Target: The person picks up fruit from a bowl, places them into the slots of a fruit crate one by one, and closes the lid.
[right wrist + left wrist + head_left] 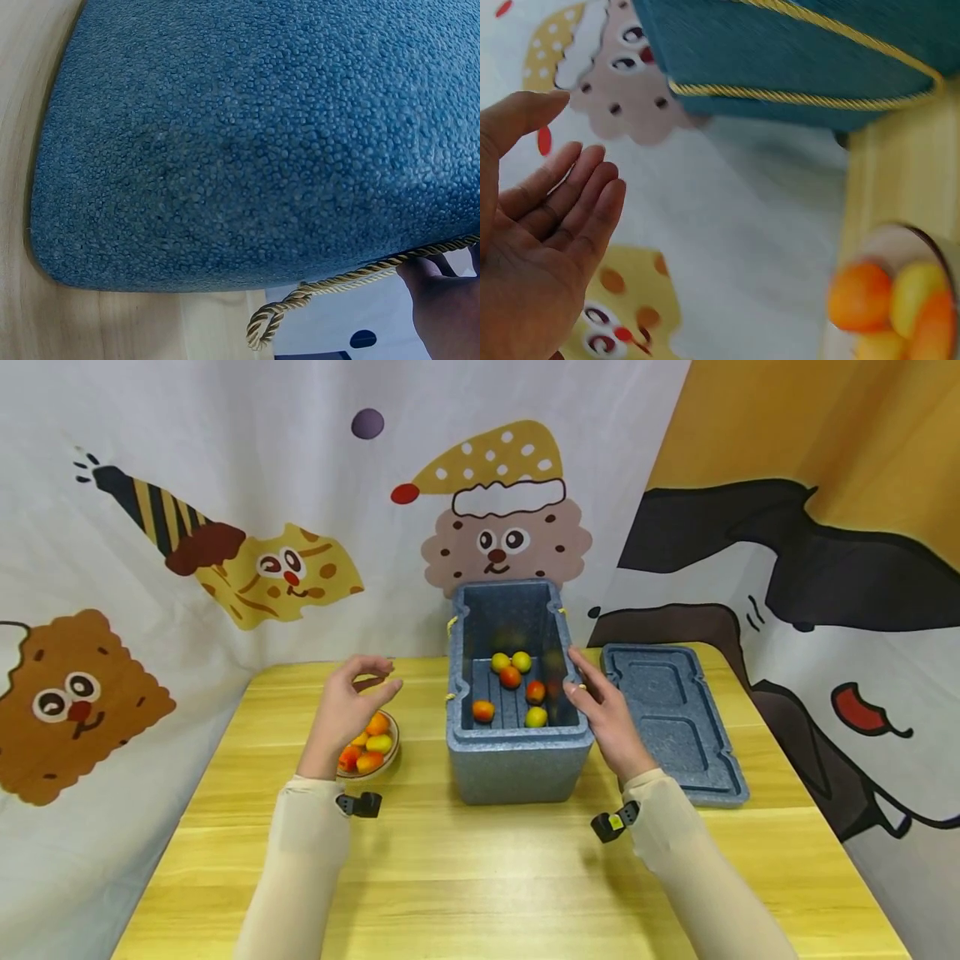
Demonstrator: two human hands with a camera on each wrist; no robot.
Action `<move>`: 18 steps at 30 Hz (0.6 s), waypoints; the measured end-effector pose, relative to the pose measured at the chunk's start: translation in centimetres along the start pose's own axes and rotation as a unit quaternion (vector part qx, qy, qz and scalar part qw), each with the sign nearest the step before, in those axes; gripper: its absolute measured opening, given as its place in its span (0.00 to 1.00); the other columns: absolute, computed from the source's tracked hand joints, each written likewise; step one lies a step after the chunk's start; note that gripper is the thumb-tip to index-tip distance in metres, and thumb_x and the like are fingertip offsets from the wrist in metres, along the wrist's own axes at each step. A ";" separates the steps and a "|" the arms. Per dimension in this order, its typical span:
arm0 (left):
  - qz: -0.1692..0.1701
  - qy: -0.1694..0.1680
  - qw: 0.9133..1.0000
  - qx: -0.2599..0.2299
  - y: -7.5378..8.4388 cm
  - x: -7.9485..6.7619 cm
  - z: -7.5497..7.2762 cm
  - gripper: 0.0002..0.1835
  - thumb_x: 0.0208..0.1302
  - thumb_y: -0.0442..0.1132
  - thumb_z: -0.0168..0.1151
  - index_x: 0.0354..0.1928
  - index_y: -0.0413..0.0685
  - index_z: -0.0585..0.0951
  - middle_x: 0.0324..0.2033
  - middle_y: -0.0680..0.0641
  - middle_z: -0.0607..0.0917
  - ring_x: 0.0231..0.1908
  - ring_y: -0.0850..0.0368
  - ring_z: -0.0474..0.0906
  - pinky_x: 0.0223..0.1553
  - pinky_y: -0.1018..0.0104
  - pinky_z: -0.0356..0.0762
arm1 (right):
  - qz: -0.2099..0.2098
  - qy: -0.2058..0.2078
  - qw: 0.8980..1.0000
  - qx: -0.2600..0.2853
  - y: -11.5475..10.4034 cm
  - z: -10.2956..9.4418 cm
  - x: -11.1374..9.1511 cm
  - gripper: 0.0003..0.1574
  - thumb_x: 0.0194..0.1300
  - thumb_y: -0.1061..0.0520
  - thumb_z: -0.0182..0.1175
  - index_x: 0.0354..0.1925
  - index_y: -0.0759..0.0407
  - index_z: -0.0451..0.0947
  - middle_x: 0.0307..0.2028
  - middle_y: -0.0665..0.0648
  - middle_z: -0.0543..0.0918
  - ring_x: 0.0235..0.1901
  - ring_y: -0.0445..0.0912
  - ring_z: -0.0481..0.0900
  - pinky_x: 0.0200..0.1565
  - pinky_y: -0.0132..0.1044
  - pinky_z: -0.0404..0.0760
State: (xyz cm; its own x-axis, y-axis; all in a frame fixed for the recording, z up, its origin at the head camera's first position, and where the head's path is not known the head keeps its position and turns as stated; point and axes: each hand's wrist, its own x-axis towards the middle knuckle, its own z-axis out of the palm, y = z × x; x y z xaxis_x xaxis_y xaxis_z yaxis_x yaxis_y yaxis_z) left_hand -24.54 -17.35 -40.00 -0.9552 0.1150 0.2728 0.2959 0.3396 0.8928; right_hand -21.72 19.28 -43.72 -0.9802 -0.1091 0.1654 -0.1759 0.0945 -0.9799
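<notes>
In the head view a blue-grey foam box [517, 772] stands lidless on the table, with several small red and yellow fruits [510, 677] on its floor. My right hand [611, 722] holds the box's right rim, thumb over the edge. The right wrist view shows that hand [450, 307] beside a gold rope [352, 279] on the box wall; its fingertips are partly hidden. Left of the box, my left hand [345, 706] hovers over a bowl [396, 752] of similar fruit [371, 762]. Its fingers are loosely bent and its palm [532, 262] holds nothing.
The box's lid [675, 722] lies on the wooden table [480, 877], just right of the box. A printed curtain [300, 443] hangs behind the table's back edge. Gold rope [802, 97] loops along the box's left side.
</notes>
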 end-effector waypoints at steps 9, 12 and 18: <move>-0.051 0.008 0.998 0.020 -3.7 -2.5 -1.4 0.18 0.64 0.35 0.68 0.52 0.34 0.77 0.51 0.39 0.78 0.53 0.43 0.74 0.59 0.47 0.71 | 0.007 0.005 1.000 -0.002 -0.4 0.0 -0.1 0.35 0.76 0.48 0.53 0.76 0.43 0.57 0.74 0.46 0.55 0.72 0.45 0.51 0.69 0.53 0.54; -0.071 0.004 0.997 0.019 -5.1 -3.1 -1.6 0.20 0.64 0.35 0.68 0.55 0.34 0.76 0.53 0.38 0.77 0.56 0.41 0.73 0.60 0.47 0.70 | 0.009 0.001 1.000 -0.002 -0.2 0.0 -0.1 0.35 0.76 0.47 0.53 0.76 0.43 0.56 0.74 0.46 0.54 0.72 0.45 0.51 0.69 0.53 0.54; -0.094 0.000 0.995 0.020 -7.3 -4.0 -1.5 0.24 0.64 0.36 0.68 0.58 0.33 0.73 0.56 0.38 0.75 0.59 0.38 0.70 0.62 0.46 0.66 | 0.002 -0.002 1.000 0.000 -0.1 0.1 0.0 0.35 0.76 0.48 0.52 0.76 0.44 0.56 0.75 0.47 0.54 0.73 0.46 0.50 0.69 0.54 0.53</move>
State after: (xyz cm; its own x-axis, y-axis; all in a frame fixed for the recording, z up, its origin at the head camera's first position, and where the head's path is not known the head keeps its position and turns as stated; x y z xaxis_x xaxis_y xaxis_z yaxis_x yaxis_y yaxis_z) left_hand -22.92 -21.69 -47.02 -0.9936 0.0462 0.1026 0.1125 0.3914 0.9133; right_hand -21.70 19.20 -43.62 -0.9804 -0.1135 0.1611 -0.1722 0.0956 -0.9804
